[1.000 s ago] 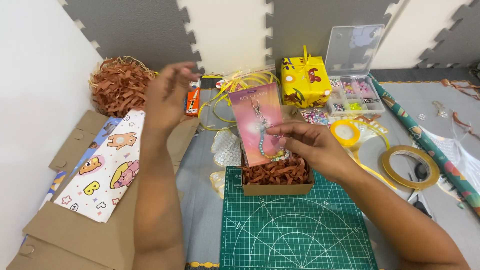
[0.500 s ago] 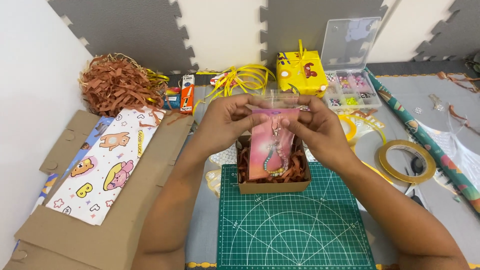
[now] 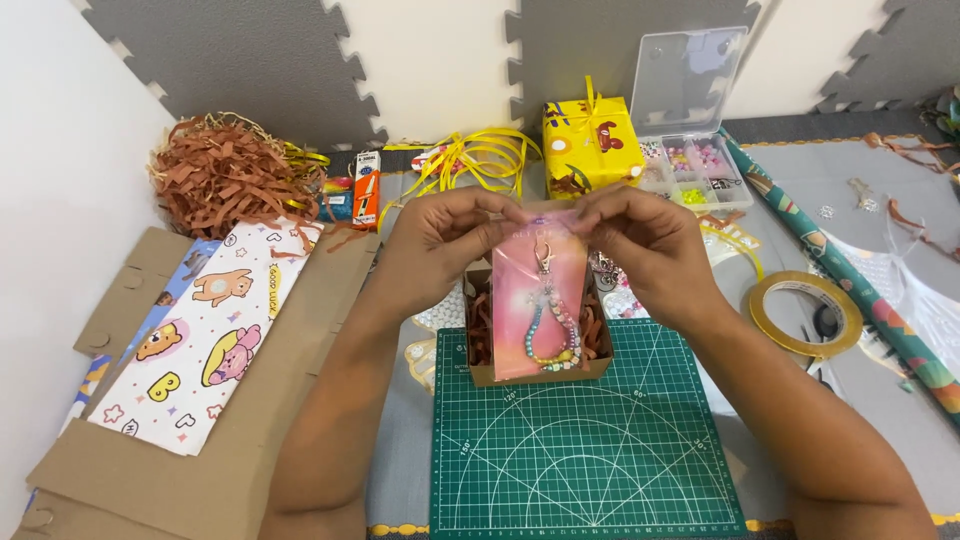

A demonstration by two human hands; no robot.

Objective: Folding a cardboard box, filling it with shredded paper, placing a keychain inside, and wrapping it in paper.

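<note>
Over box (image 3: 540, 372) of paper shreds: left hand (image 3: 440, 232), right hand (image 3: 640, 235) pinch top of pink pouch (image 3: 540, 300), upright, bottom inside box; box unclosed, wrap (image 3: 200, 340) unused.

This looks like a home craft corner for gift wrapping, set up on the floor. Grey and cream foam mats (image 3: 300, 60) stand against the wall. A green cutting mat (image 3: 585, 440) lies in front, with flat cardboard (image 3: 150, 480) beside it. Around are wrapping paper (image 3: 200, 340), yellow ribbon (image 3: 470, 160), a tape roll (image 3: 805, 315), a bead box (image 3: 695, 170) and paper shreds (image 3: 220, 175).
</note>
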